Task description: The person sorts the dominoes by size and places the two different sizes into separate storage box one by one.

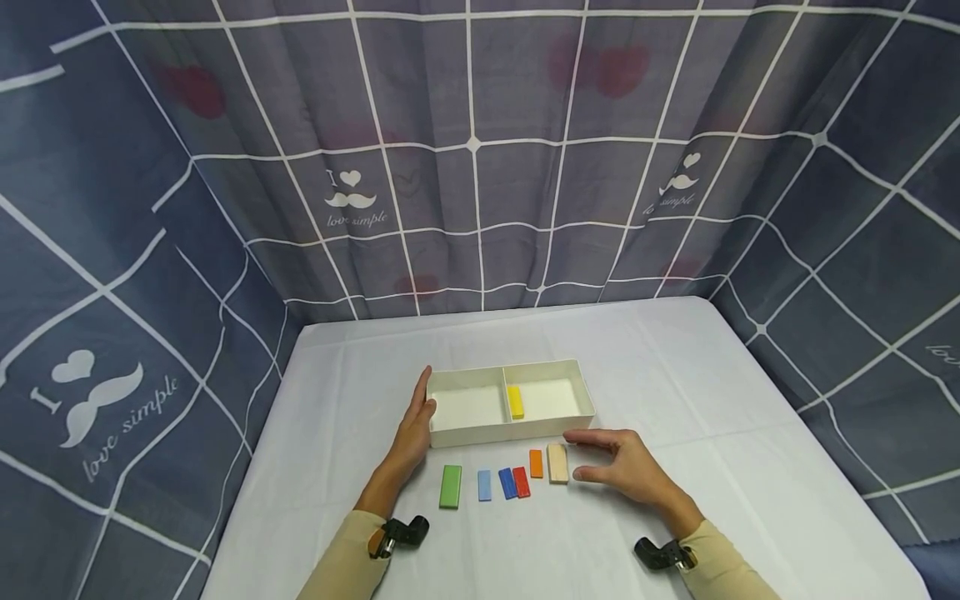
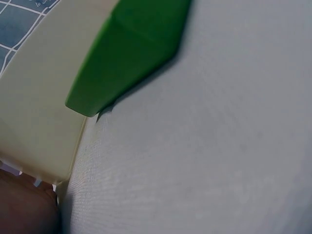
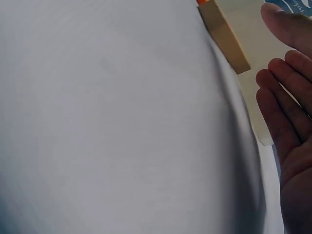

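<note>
A cream two-compartment box (image 1: 480, 433) stands on the table, a yellow block (image 1: 515, 402) inside its right compartment against the divider. My left hand (image 1: 411, 429) rests along the box's left end, fingers straight. To the right, my right hand (image 1: 618, 462) holds nothing; its thumb and fingers are spread apart just beside a plain wooden block (image 1: 557, 463). In the right wrist view that wooden block (image 3: 224, 36) lies close past the fingertips. Left of it in a row are an orange block (image 1: 536, 463), a red block (image 1: 521, 482) and a dark blue block (image 1: 507, 483).
A light blue block (image 1: 484, 485) and a larger green block (image 1: 450, 487) continue the row in front of the box. White cloth covers the table (image 1: 675, 375). Dark checked curtains (image 1: 517, 192) hang at its back and sides.
</note>
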`<state>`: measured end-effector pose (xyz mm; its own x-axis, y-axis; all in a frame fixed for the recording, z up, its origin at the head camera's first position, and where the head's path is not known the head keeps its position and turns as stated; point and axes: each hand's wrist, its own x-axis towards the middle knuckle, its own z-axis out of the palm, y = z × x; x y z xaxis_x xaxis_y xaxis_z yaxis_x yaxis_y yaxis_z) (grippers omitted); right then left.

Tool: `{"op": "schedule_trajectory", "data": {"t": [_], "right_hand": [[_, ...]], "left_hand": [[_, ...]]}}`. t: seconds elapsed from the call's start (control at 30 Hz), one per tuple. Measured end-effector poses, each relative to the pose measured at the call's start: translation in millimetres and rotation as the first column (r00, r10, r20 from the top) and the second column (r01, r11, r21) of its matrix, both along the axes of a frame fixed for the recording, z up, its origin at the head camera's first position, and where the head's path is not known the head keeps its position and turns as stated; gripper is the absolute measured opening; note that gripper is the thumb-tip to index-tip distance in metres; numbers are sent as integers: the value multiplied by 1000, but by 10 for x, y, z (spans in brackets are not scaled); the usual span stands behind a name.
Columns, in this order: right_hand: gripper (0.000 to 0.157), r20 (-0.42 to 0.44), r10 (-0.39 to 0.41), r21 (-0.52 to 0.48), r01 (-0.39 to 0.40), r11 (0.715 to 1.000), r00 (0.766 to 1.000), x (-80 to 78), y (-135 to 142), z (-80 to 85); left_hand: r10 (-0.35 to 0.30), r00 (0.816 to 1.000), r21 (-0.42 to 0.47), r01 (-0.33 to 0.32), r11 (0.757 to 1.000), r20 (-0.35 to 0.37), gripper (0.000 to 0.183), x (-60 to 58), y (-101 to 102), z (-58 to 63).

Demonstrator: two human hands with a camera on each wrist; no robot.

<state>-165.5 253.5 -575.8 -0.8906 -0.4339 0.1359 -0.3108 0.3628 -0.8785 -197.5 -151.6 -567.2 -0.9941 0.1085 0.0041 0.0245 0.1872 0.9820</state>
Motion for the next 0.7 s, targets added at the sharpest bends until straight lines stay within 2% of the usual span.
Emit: {"op": "schedule_trajectory", "data": {"t": [0.23,0.47,0.7], "right_hand": [[62,-7,-7,27,8,1000,1000,-7,-12,-93],[66,-34,0,87,3,996,999,6,-54,-98],[68,-66,22,154,-11,988,998,7,-76,-80]], "left_hand": [[-10,999,6,10,1000,-32,63,10,5,-7],[-12,1000,11,12,1000,15,62,1,1,18],[-10,1000,1,10,1000,18,62,14,4,29]]}}
